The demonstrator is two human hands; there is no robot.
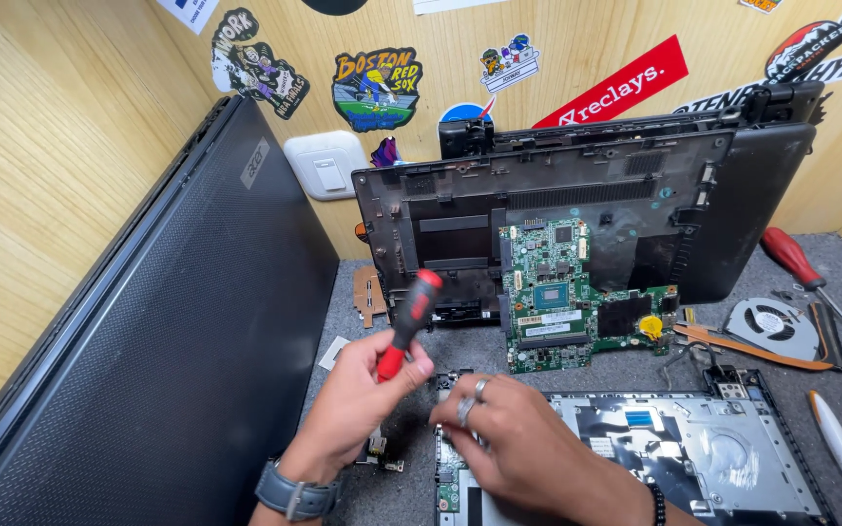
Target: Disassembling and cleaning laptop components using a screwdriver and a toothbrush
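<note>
Gripping the red-and-black screwdriver (406,324), your left hand (358,404) has its fingers curled tight round the handle. Long axis runs steeply up and slightly right, butt end high toward the leaning laptop base cover (460,219), tip hidden down behind your fingers. Your right hand (523,448) lies just right of it, fingers bent and pressed down on the small circuit board (452,477) at the opened laptop chassis (733,458); can't tell if it pinches anything. Left hand is nearer the tool, and the board sits just below and right of the hidden tip.
</note>
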